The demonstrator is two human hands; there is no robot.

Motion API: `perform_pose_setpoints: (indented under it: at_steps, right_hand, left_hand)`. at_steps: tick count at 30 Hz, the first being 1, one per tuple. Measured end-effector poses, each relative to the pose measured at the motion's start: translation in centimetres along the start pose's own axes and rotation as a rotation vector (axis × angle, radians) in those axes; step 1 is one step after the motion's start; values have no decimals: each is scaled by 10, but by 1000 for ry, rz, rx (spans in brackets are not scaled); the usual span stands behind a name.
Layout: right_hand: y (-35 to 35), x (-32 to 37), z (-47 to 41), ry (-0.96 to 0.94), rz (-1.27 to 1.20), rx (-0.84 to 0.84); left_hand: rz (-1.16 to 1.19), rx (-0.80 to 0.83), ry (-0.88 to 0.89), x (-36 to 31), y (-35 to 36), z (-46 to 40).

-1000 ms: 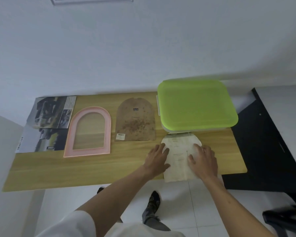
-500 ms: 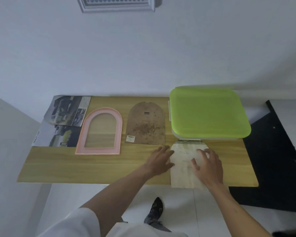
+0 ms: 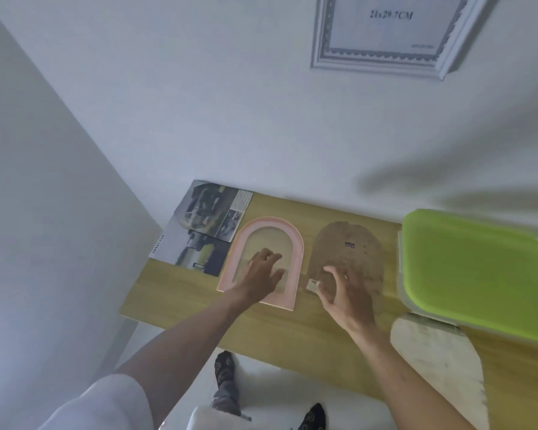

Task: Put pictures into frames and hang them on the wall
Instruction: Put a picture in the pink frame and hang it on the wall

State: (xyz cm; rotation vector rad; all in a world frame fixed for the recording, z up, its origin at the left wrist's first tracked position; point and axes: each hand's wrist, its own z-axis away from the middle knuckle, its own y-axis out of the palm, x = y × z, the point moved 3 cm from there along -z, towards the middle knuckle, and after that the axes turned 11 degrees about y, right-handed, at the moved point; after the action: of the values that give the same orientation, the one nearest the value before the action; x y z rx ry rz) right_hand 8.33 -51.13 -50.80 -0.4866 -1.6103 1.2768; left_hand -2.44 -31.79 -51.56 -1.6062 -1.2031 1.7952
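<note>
A pink arched picture frame [image 3: 295, 243] lies flat on the wooden table [image 3: 174, 293]. My left hand [image 3: 261, 274] hovers over its lower half with fingers spread and holds nothing. Right of it lies the brown arched backing board [image 3: 359, 246]. My right hand [image 3: 347, 293] is over the board's lower part, fingers spread loosely, holding nothing. A white arched paper [image 3: 441, 364] lies at the table's front right, partly over the edge. Printed car pictures [image 3: 199, 231] lie at the far left.
A box with a lime-green lid [image 3: 479, 271] stands at the right of the table. A white ornate frame [image 3: 385, 35] hangs on the wall above. A side wall closes the left. My feet in dark socks show below the table's front edge.
Both hands have left the white arched paper and moved left, the left over the pink frame, the right over the brown board. The view has tilted and shifted left and up.
</note>
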Motion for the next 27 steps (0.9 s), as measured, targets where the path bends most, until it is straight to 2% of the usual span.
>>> perform_pose_setpoints:
  at_steps: [6, 14, 27]
  right_hand:
    - [55, 105, -37, -172, 30, 86]
    - [114, 211, -70, -169, 163, 225]
    - [171, 278, -106, -171, 282, 334]
  left_hand:
    - [-46, -30, -145, 101, -65, 10]
    - [-173, 43, -152, 180, -111, 8]
    - [-182, 108, -104, 245, -107, -3]
